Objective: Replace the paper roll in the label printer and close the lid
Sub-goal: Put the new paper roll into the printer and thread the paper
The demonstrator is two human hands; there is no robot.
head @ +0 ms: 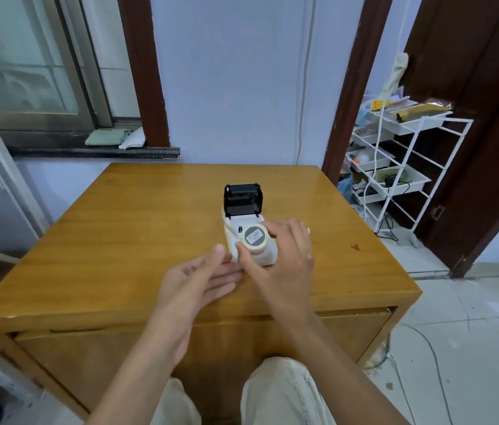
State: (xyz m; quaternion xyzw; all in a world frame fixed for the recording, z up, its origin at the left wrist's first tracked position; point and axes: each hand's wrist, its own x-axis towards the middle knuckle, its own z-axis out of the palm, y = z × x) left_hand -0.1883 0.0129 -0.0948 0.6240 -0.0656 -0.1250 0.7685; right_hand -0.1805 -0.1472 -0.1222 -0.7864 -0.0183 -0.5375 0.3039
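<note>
A small white label printer [268, 256] sits on the wooden table [125, 228], its black lid [243, 199] standing open at the far end. My right hand [282, 256] grips a cream paper roll [254, 236] with a grey round label on its face, holding it just above the printer's open bay. My left hand [199, 279] hovers open, palm up, just left of the printer's near end, its thumb tip close to the printer's side. The printer's bay is mostly hidden behind the roll and my fingers.
A white wire rack [401, 167] with trays of odds and ends stands to the right of the table, cables trailing on the floor. A window sill [95, 150] with folded cloths lies behind on the left. A dark wooden door [487, 133] is at far right.
</note>
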